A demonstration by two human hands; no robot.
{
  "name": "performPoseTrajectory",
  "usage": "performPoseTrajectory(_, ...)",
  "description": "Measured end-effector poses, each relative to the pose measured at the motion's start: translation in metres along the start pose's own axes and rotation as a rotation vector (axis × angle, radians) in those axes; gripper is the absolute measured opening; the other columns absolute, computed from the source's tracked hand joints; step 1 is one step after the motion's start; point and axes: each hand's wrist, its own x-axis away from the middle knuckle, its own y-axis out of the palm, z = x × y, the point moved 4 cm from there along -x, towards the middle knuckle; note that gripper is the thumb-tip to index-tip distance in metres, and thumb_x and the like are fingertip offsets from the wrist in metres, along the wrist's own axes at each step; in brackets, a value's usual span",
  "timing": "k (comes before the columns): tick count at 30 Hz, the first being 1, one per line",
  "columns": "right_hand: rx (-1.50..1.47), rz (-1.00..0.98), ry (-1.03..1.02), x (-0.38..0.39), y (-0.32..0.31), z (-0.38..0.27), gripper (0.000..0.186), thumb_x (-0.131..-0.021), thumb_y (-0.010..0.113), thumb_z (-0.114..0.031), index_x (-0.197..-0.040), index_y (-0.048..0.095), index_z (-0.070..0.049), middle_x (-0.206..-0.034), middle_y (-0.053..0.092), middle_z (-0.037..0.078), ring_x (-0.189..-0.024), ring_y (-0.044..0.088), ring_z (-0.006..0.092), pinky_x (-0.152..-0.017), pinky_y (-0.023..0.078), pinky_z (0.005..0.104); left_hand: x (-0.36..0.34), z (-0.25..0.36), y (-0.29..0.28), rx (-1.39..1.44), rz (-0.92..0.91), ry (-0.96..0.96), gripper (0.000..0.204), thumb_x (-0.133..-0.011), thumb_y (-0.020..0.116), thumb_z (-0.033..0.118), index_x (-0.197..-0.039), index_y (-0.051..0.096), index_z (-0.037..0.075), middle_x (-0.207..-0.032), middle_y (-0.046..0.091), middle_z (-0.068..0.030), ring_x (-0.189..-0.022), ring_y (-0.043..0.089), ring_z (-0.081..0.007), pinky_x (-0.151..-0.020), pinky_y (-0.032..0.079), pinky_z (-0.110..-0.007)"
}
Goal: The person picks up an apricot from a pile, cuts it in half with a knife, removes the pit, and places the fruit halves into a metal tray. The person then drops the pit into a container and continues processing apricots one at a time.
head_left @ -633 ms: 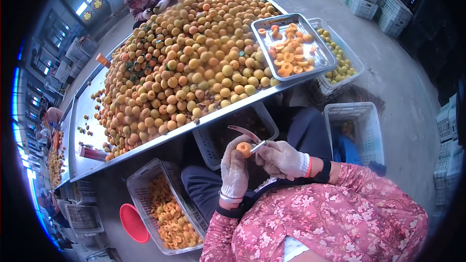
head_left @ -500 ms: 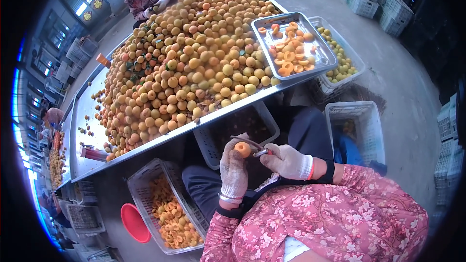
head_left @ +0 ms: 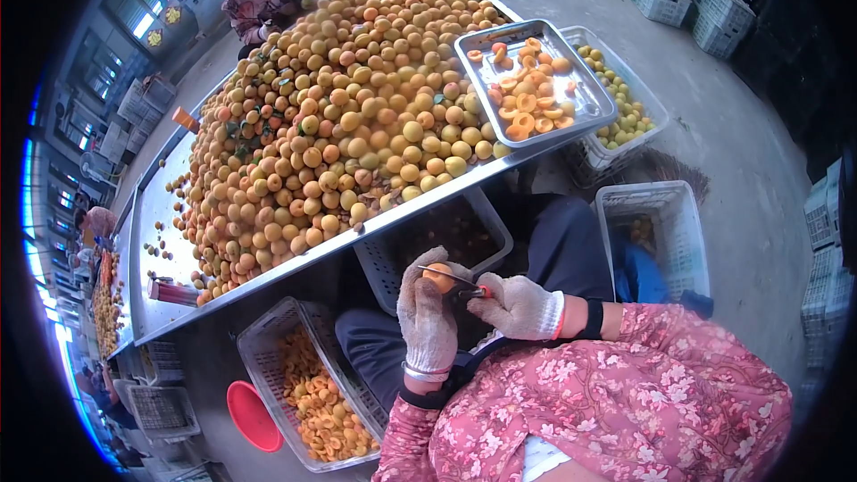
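Knife [head_left: 453, 278]: in the head view, its blade has swung since the earlier frame from arching round the far side of the fruit to lying across it.
Fruit [head_left: 436, 282]: in the left hand, off the near edge of the table [head_left: 147, 201]; not seen parted, so its cut looks unfinished.
Left hand [head_left: 428, 321]: gloved, fingers curled part-way round the fruit.
Right hand [head_left: 527, 306]: gloved, closed on the knife's handle.
Halves done: some in the tray [head_left: 586, 107] at the table's near right corner, many in the crate [head_left: 259, 353] below its near edge.
Whole ones left: the big pile [head_left: 330, 120] covers most of the table, so by judgement far more remains than the visible halves account for.
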Motion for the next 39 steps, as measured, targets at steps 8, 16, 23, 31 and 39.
performPoseTrajectory(8,0.026,0.131,-0.124,-0.008,0.012,-0.001,0.028,-0.093,0.061,-0.029,-0.097,0.054,-0.002,-0.07,0.062,0.02,-0.068,0.063,0.0399,-0.058,0.049,0.0427,0.002,-0.002,0.011,0.435,0.02,-0.231,0.057,-0.094,0.057,0.046,-0.127,0.049,0.0,-0.112,0.061,-0.0142,-0.105,0.059,-0.0216,-0.095,0.045,-0.034)
performPoseTrajectory(16,0.029,0.106,-0.085,-0.011,0.007,-0.006,0.027,-0.092,0.062,-0.029,-0.095,0.052,-0.004,-0.069,0.061,0.019,-0.066,0.063,0.0393,-0.055,0.048,0.0435,-0.007,0.004,0.004,-0.123,0.107,0.083,0.055,-0.097,0.056,0.038,-0.135,0.044,0.0,-0.113,0.061,-0.011,-0.104,0.058,-0.0174,-0.091,0.046,-0.028)
performPoseTrajectory(23,0.173,0.195,-0.168,-0.014,0.013,0.005,0.027,-0.092,0.061,-0.03,-0.094,0.052,-0.004,-0.065,0.06,0.017,-0.061,0.062,0.0378,-0.054,0.049,0.0441,-0.007,-0.015,0.005,0.406,0.088,-0.229,0.059,-0.098,0.041,0.053,-0.128,0.046,0.002,-0.099,0.064,-0.0124,-0.098,0.059,-0.022,-0.089,0.046,-0.034)
performPoseTrajectory(31,0.105,0.151,-0.093,-0.013,0.007,0.003,0.021,-0.09,0.064,-0.021,-0.095,0.054,-0.004,-0.068,0.061,0.02,-0.067,0.064,0.0387,-0.057,0.048,0.0421,-0.013,-0.014,0.003,0.205,0.102,-0.054,0.056,-0.099,0.044,0.049,-0.131,0.045,0.002,-0.103,0.062,-0.0099,-0.1,0.056,-0.0197,-0.087,0.046,-0.033)
performPoseTrajectory(39,0.09,0.191,-0.16,-0.013,0.007,0.011,0.025,-0.092,0.061,-0.029,-0.094,0.054,-0.005,-0.068,0.061,0.019,-0.064,0.063,0.039,-0.055,0.049,0.0441,-0.012,-0.013,0.011,0.43,0.037,-0.253,0.054,-0.1,0.046,0.044,-0.133,0.044,0.001,-0.11,0.06,-0.0111,-0.103,0.056,-0.0195,-0.09,0.046,-0.033)
